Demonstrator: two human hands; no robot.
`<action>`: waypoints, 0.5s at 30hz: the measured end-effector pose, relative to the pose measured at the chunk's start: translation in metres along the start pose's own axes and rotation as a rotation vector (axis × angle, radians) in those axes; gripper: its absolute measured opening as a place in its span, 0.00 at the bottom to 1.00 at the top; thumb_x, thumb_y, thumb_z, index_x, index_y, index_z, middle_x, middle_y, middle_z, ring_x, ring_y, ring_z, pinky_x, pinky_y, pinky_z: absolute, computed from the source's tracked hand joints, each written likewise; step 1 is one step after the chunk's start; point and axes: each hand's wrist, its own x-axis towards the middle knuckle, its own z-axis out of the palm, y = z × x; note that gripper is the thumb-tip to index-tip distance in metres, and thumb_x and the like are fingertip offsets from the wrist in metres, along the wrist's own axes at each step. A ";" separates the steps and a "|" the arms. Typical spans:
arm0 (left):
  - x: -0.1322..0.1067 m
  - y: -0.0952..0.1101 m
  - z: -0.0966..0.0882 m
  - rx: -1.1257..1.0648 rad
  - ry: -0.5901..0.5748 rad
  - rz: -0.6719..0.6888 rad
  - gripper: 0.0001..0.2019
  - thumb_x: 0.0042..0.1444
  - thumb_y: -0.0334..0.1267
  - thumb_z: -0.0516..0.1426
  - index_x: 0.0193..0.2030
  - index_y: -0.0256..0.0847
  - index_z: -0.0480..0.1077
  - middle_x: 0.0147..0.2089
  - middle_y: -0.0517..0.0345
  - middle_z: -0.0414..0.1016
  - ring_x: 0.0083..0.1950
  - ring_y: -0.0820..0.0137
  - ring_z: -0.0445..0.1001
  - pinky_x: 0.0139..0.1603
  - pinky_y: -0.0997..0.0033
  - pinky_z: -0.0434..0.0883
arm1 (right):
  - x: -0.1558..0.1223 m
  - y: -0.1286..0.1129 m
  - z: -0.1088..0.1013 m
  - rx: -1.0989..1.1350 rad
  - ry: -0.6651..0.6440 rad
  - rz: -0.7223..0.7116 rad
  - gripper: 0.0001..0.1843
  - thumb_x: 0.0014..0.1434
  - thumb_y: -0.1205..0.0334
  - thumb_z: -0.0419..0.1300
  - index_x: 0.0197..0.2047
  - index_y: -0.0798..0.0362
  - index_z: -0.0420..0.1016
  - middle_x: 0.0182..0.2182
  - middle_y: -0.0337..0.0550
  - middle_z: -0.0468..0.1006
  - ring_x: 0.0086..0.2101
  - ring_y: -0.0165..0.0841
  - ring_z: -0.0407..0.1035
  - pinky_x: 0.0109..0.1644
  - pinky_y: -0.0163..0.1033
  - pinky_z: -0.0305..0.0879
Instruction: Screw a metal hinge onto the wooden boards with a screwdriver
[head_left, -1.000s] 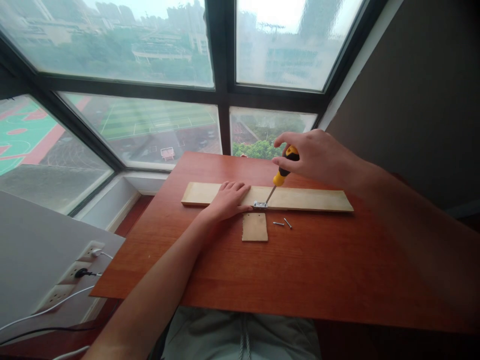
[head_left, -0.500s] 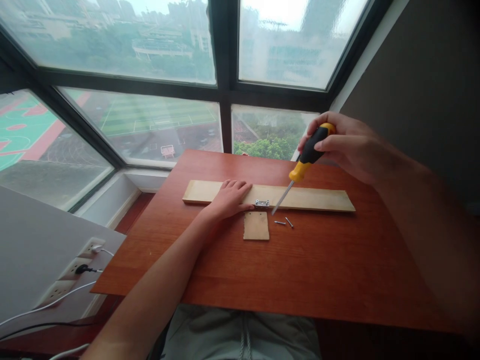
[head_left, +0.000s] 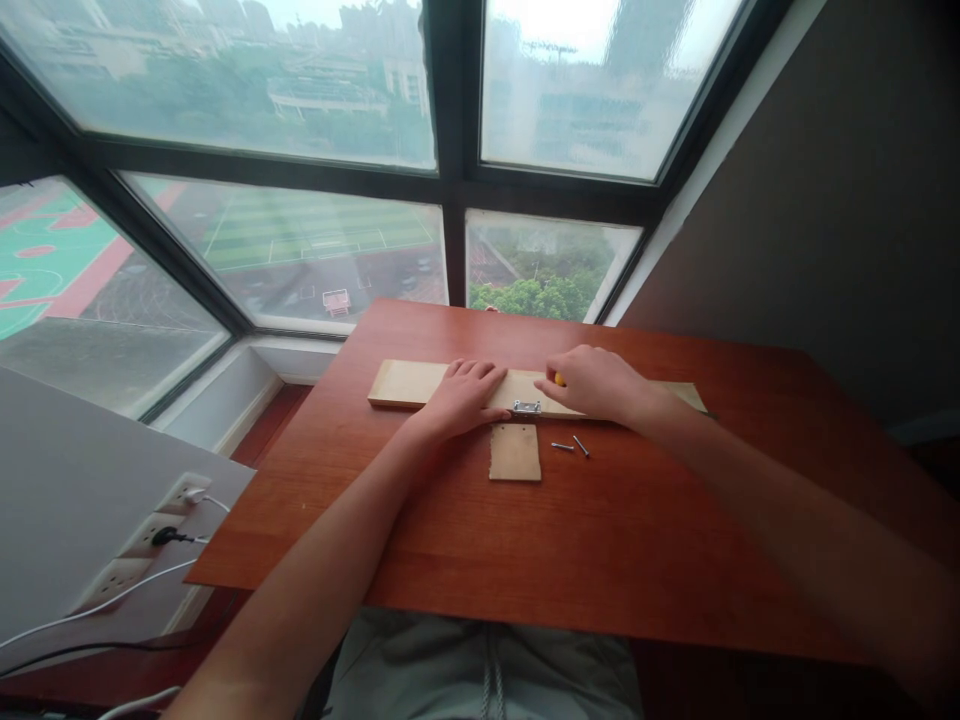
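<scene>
A long pale wooden board [head_left: 405, 382] lies across the table. My left hand [head_left: 466, 395] rests flat on it, fingers spread, its thumb beside a small silver metal fitting [head_left: 526, 407] at the board's front edge. My right hand [head_left: 596, 382] is closed over the board to the right of the fitting. A yellow bit of the screwdriver [head_left: 560, 379] shows between its fingers; the rest is hidden by the hand. In front of the fitting lies a small thin wooden piece [head_left: 515, 453] with two holes. Two screws [head_left: 562, 447] are to the right of that piece.
The reddish-brown wooden table [head_left: 450, 550] stands against large windows [head_left: 330, 240]. Sockets with plugs and cables [head_left: 161, 537] are on the low wall at left. A dark wall [head_left: 825, 200] rises at right.
My right hand has come down and left from above the table onto the board. The screwdriver, in full view before, is now mostly hidden in it. My left hand stays in place.
</scene>
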 end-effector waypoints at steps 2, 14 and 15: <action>0.000 0.000 0.000 0.004 0.002 0.001 0.33 0.57 0.56 0.57 0.66 0.45 0.59 0.63 0.45 0.65 0.62 0.52 0.63 0.62 0.54 0.56 | 0.005 -0.006 0.013 -0.033 -0.050 0.008 0.25 0.64 0.46 0.49 0.40 0.55 0.80 0.38 0.57 0.81 0.38 0.45 0.75 0.36 0.42 0.65; 0.000 0.002 0.000 0.030 0.019 0.013 0.32 0.57 0.56 0.58 0.64 0.44 0.60 0.61 0.46 0.67 0.60 0.52 0.64 0.61 0.57 0.57 | 0.013 -0.011 0.026 -0.118 -0.183 -0.084 0.21 0.65 0.55 0.48 0.43 0.56 0.80 0.41 0.60 0.81 0.40 0.46 0.76 0.37 0.42 0.65; 0.000 0.002 0.000 0.030 0.018 0.011 0.32 0.57 0.56 0.58 0.64 0.44 0.60 0.61 0.47 0.67 0.60 0.52 0.64 0.61 0.57 0.57 | 0.013 -0.011 0.024 -0.122 -0.183 -0.101 0.20 0.64 0.56 0.49 0.43 0.56 0.80 0.41 0.60 0.81 0.39 0.46 0.76 0.37 0.42 0.64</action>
